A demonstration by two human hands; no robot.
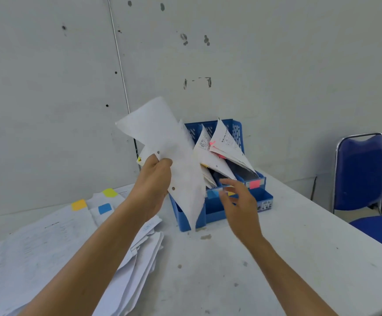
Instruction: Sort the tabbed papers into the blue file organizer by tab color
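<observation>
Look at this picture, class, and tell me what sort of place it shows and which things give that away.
Probably a plain office or storeroom used for paperwork. A blue file organizer stands on a scuffed white table, loose tabbed papers lie piled beside it, and a blue padded chair stands against a bare, marked wall.

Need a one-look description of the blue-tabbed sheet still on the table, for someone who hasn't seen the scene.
Start at the loose paper pile on the left of the table, beside the left forearm. Three colour tabs poke out along its far edge. The wanted sheet carries the blue tab, between the orange tab and the yellow tab.
</observation>
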